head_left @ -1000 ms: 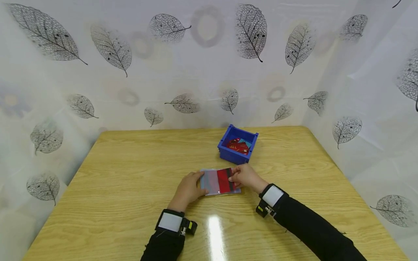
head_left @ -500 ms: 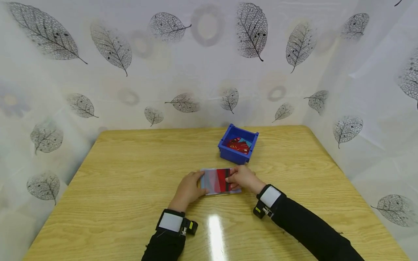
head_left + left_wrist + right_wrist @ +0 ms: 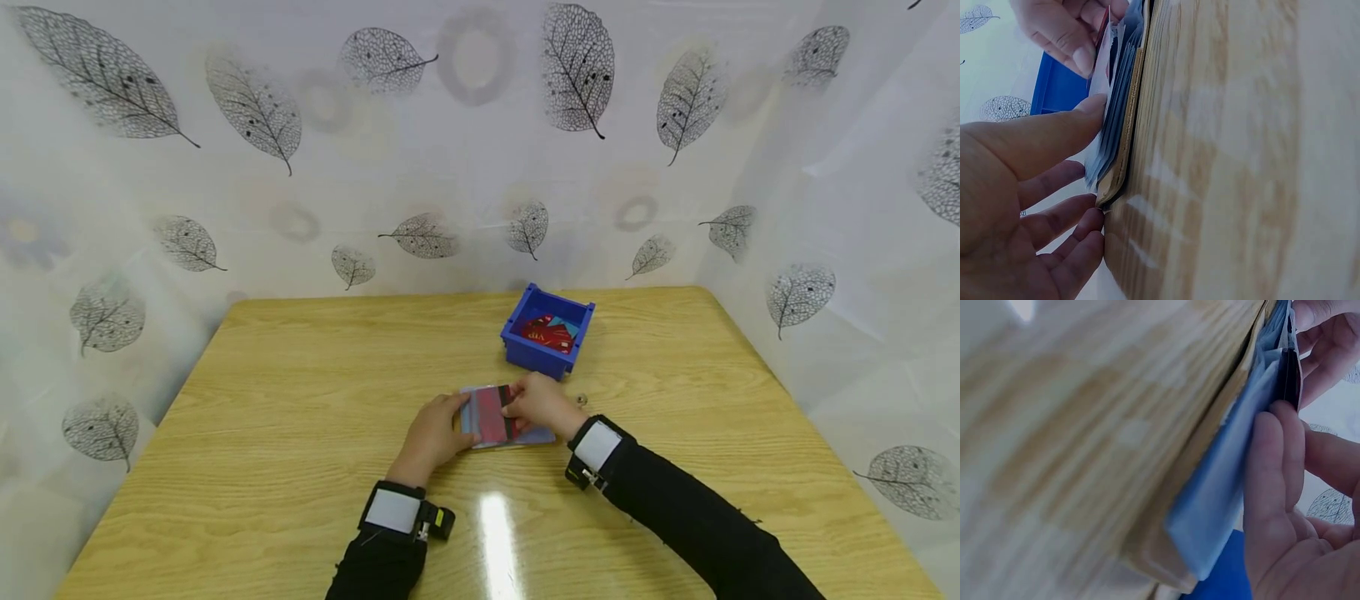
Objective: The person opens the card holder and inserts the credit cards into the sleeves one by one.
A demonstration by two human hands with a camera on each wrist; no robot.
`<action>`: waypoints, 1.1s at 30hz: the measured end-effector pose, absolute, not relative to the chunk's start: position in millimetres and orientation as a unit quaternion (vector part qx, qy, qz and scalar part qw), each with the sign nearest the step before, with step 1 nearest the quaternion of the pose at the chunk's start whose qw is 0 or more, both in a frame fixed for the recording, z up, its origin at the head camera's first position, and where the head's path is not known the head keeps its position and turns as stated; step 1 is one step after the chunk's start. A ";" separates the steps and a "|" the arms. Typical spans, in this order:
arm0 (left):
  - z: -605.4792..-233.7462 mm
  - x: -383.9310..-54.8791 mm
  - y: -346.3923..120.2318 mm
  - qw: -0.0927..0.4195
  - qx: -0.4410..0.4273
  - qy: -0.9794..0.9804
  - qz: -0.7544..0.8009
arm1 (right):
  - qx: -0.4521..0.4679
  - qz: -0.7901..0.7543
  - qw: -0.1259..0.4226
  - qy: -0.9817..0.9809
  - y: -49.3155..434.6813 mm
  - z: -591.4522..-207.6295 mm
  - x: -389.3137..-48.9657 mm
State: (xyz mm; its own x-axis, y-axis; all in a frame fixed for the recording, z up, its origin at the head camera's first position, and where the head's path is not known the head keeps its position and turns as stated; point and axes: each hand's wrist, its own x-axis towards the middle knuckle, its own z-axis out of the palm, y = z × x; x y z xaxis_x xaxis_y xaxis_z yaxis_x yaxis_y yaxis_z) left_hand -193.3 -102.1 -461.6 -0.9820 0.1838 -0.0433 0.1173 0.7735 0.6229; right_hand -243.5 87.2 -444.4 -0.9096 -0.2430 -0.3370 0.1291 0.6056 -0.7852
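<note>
A card holder (image 3: 468, 421) with a tan cover and clear plastic sleeves (image 3: 1116, 119) lies open on the table. My left hand (image 3: 431, 437) grips its left edge, thumb on the top sleeve and fingers at the cover's edge in the left wrist view. With thumb and fingers, my right hand (image 3: 547, 406) pinches the right end of a red card (image 3: 491, 415) with a black stripe. Most of this card shows through the clear plastic, its right end outside the sleeve. In the right wrist view the card's dark back (image 3: 1287, 375) stands just above the layered sleeves.
Behind the holder stands a blue bin (image 3: 536, 356) with red cards (image 3: 551, 335) and a light blue one inside. A small round thing (image 3: 581, 400) is on the wooden table (image 3: 300, 400) by my right wrist. A leaf-print curtain (image 3: 465, 167) surrounds the table's back and sides.
My right hand has moved left with the red card, which has slid further under the clear plastic. My left hand has stayed on the holder's left edge.
</note>
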 end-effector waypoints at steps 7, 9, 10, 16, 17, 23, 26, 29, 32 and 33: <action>-462.2 -194.3 -101.5 0.040 0.082 0.948 0.303 | -0.067 -0.400 0.194 0.893 78.7 -441.4 -241.6; -462.0 -194.8 -101.5 0.040 0.082 0.949 0.302 | -0.079 -0.378 0.191 0.902 78.4 -437.8 -241.0; -461.7 -194.7 -101.4 0.040 0.081 0.949 0.303 | -0.081 -0.367 0.194 0.906 78.6 -435.5 -240.8; -460.9 -194.7 -100.9 0.042 0.074 0.946 0.312 | -0.108 -0.323 0.227 0.912 85.5 -425.5 -239.8; -461.2 -194.9 -100.9 0.041 0.075 0.946 0.312 | -0.110 -0.334 0.238 0.905 87.2 -425.8 -239.3; -462.9 -193.8 -100.0 0.044 0.077 0.944 0.319 | -0.093 -0.426 0.299 0.848 93.9 -432.6 -237.1; -462.7 -193.9 -99.7 0.041 0.077 0.945 0.315 | -0.091 -0.453 0.311 0.831 93.5 -435.6 -237.0; -461.9 -194.4 -100.1 0.037 0.078 0.947 0.310 | -0.083 -0.468 0.305 0.825 91.6 -437.6 -237.0; -461.1 -194.3 -101.3 0.035 0.076 0.948 0.308 | -0.076 -0.478 0.290 0.826 89.7 -439.4 -236.5; -460.9 -194.4 -101.8 0.034 0.076 0.948 0.307 | -0.072 -0.481 0.287 0.825 89.0 -439.8 -236.2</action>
State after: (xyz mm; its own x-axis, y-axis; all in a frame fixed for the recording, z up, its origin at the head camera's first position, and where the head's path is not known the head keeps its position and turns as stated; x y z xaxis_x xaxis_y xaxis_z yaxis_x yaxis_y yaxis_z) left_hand -194.4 -101.8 -460.9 -0.9861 0.1649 -0.0183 0.1228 0.7996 0.5879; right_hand -236.2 89.0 -439.8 -0.8252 -0.3945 -0.4043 0.1573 0.5269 -0.8352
